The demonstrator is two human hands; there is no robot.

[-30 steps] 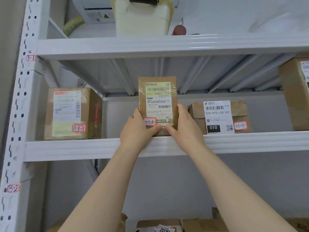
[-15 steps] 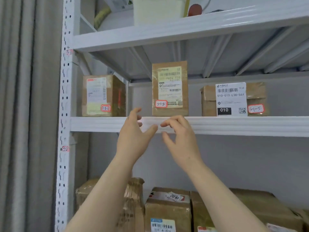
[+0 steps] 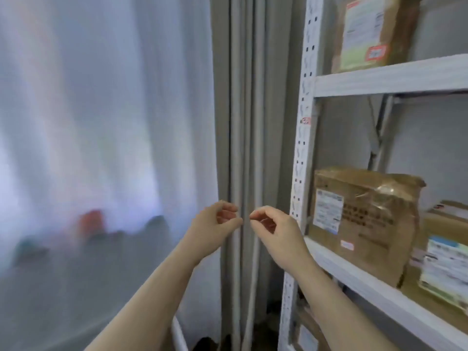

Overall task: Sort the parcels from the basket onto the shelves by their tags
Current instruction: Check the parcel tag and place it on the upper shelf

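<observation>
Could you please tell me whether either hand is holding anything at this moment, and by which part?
Nothing is held: the left hand and the right hand are both empty, fingers loosely curled, in front of the curtain.

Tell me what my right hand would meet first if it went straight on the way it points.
Probably the grey curtain, which hangs behind the right hand. The left hand is close beside it and could be brushed first; depth is hard to judge.
</observation>
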